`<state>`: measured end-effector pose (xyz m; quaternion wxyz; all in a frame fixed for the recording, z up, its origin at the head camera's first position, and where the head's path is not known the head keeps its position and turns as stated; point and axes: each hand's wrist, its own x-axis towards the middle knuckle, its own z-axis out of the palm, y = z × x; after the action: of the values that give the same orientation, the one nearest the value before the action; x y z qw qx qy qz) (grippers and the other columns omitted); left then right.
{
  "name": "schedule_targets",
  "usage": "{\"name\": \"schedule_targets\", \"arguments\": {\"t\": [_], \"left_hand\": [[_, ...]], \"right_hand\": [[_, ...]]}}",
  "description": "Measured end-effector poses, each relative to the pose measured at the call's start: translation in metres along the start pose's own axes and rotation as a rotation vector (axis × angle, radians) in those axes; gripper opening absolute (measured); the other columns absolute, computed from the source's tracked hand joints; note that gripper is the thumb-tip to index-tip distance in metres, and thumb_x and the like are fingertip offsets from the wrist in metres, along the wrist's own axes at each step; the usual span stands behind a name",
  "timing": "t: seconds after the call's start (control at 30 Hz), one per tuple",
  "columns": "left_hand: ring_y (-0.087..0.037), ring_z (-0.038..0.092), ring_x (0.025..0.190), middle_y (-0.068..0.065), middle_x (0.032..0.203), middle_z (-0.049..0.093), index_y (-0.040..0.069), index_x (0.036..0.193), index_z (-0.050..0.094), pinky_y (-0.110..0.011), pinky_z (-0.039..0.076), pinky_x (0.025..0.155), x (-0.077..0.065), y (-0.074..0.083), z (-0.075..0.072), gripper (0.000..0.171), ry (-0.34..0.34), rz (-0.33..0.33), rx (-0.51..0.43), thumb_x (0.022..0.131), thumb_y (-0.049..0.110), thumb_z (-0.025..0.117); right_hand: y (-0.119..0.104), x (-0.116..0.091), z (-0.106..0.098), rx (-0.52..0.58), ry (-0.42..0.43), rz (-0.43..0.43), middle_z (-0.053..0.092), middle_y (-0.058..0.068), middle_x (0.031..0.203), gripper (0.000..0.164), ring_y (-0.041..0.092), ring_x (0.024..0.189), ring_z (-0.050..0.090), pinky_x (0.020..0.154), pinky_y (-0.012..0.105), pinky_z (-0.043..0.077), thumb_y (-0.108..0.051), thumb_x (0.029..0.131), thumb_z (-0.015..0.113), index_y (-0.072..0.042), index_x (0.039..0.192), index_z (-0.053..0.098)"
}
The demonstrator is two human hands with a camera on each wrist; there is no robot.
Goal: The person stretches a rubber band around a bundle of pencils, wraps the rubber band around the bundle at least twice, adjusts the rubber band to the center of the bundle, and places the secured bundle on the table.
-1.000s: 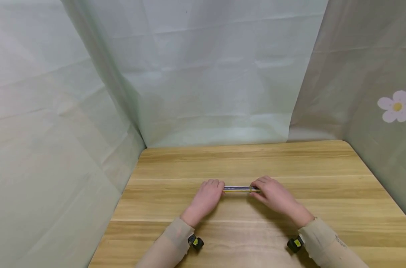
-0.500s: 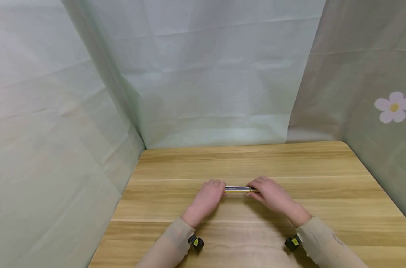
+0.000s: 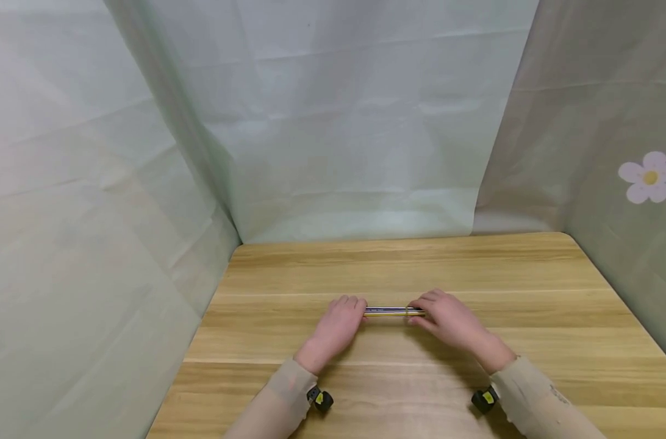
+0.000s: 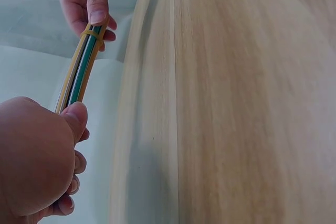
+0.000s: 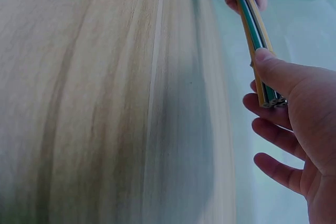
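A bundle of pencils (image 3: 386, 311) lies sideways between my two hands in the head view, with green, yellow and dark striped barrels. A thin yellow rubber band (image 4: 92, 35) circles it near the right-hand end. My left hand (image 3: 338, 324) grips the left end, thumb along the barrels and fingers curled behind. My right hand (image 3: 452, 321) pinches the other end between thumb and forefinger, right beside the band; its remaining fingers are loosely bent. Cut pencil ends (image 5: 274, 102) show past that thumb in the right wrist view. Both hands hold the bundle above the table.
A wood-grain table (image 3: 399, 390) spreads beneath the hands. Pale cloth walls (image 3: 355, 152) enclose its back and sides, the right one with a white flower print (image 3: 649, 177). Small black wrist cameras (image 3: 323, 401) sit at both cuffs.
My right hand slid slightly left along the bundle, then back right. The rubber band now shows just left of its fingertips. My left hand has kept its grip almost in place.
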<state>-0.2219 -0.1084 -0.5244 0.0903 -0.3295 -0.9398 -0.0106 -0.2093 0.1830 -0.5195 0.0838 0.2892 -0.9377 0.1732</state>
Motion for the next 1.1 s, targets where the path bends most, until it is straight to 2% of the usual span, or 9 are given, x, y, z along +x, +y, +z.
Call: {"name": "schedule_targets", "arguments": {"t": [0.23, 0.4, 0.73, 1.1], "left_hand": [[-0.018, 0.057, 0.09, -0.001, 0.097, 0.062, 0.012, 0.107, 0.058, -0.036, 0.053, 0.083, 0.001, 0.003, 0.001, 0.016, -0.009, 0.018, -0.005, 0.109, 0.026, 0.064], [-0.018, 0.057, 0.09, 0.0, 0.096, 0.063, 0.013, 0.106, 0.059, -0.036, 0.053, 0.082, 0.002, 0.005, 0.005, 0.016, -0.014, 0.014, -0.003, 0.109, 0.027, 0.064], [-0.018, 0.057, 0.088, -0.001, 0.095, 0.062, 0.012, 0.107, 0.06, -0.035, 0.052, 0.08, 0.009, 0.007, 0.008, 0.018, 0.006, 0.026, 0.025, 0.11, 0.029, 0.063], [-0.02, 0.059, 0.091, -0.002, 0.098, 0.063, 0.011, 0.11, 0.059, -0.037, 0.053, 0.083, 0.016, 0.012, 0.007, 0.018, -0.016, 0.033, -0.015, 0.111, 0.028, 0.061]], "right_hand": [[0.0, 0.0, 0.003, 0.006, 0.012, -0.024, 0.076, 0.0, 0.111, 0.031, 0.024, 0.108, 0.068, 0.095, 0.047, 0.056, -0.037, 0.099, 0.079, -0.012, 0.116, 0.078], [-0.001, -0.001, 0.005, 0.015, 0.004, -0.006, 0.075, 0.001, 0.111, 0.031, 0.025, 0.109, 0.068, 0.095, 0.047, 0.057, -0.037, 0.098, 0.08, -0.011, 0.115, 0.077], [0.004, 0.0, 0.003, 0.012, 0.018, -0.011, 0.075, 0.001, 0.11, 0.03, 0.025, 0.108, 0.069, 0.094, 0.047, 0.057, -0.036, 0.098, 0.08, -0.011, 0.114, 0.077], [0.009, -0.005, 0.001, 0.012, 0.035, 0.004, 0.075, 0.003, 0.112, 0.031, 0.025, 0.108, 0.07, 0.095, 0.047, 0.057, -0.036, 0.099, 0.078, -0.01, 0.115, 0.077]]}}
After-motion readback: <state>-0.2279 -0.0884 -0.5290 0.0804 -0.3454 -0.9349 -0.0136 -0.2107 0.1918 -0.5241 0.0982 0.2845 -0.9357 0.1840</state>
